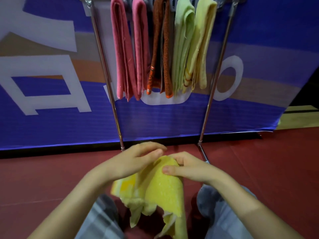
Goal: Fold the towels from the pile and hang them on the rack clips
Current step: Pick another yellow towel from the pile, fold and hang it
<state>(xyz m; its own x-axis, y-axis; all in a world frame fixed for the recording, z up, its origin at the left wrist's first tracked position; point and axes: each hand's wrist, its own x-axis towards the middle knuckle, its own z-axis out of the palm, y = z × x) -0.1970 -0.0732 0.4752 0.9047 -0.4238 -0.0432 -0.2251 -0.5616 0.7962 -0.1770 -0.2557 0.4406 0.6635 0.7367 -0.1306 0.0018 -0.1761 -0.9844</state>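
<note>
Yellow towel (164, 187) sits low centre, held up over the lap btwn both hands, top edge bunched & the rest hanging loose in ragged folds btwn the knees. Left hand (136, 161) pinches the top edge from the left: fingers close together over the cloth, thumb just under them. Right hand (188, 167) grips the same edge from the right, thumb pressed flat on the near face, fingers curled over the far side; the 2 hands nearly touch. Grey trousers (217, 209) show under the forearms. Straight ahead stands the rack (214, 87), 2 shiny metal poles on the red floor (267, 161), w/ grey clips (221, 4) along the top, mostly cut off by the frame edge. 5 folded towels hang there side by side, close-packed: 2 pink towels (121, 49) on the left, then a rust-brown towel (163, 45), a pale green towel (183, 49) & a pale yellow towel (202, 42) furthest right. Behind the rack, a blue banner (155, 118) w/ white & tan shapes.
</note>
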